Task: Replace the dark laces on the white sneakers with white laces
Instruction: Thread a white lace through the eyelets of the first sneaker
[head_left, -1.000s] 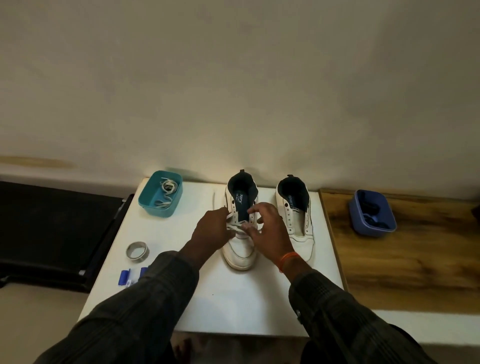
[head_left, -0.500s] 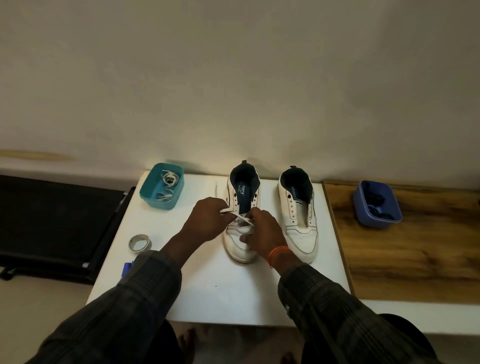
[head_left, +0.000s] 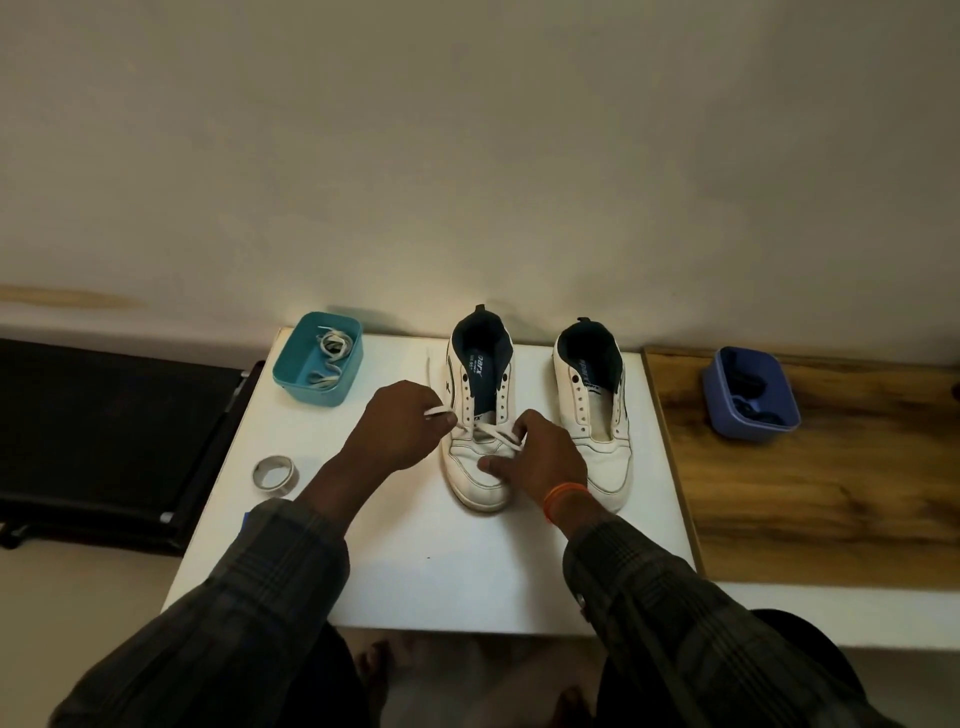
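Note:
Two white sneakers stand side by side on the white table (head_left: 415, 571), toes toward me. The left sneaker (head_left: 475, 415) has a white lace (head_left: 491, 432) crossing its lowest eyelets. My left hand (head_left: 400, 431) pinches one end of that lace at the shoe's left side, and the loose end trails up along the table. My right hand (head_left: 540, 457) pinches the other part of the lace at the right eyelet, thumb resting on the toe. The right sneaker (head_left: 592, 415) has no lace. A teal tub (head_left: 318, 358) holds another white lace. A blue tub (head_left: 750, 395) holds dark laces.
A roll of tape (head_left: 275, 473) lies on the table's left side. A wooden board (head_left: 810, 493) adjoins the table on the right, carrying the blue tub. A black surface (head_left: 104, 431) sits lower at the left. A wall rises right behind the shoes.
My left hand has pulled the lace end out to the left. My right hand has dropped from the tongue toward the toe of the left sneaker, and the lace now lies flat across the lowest eyelets.

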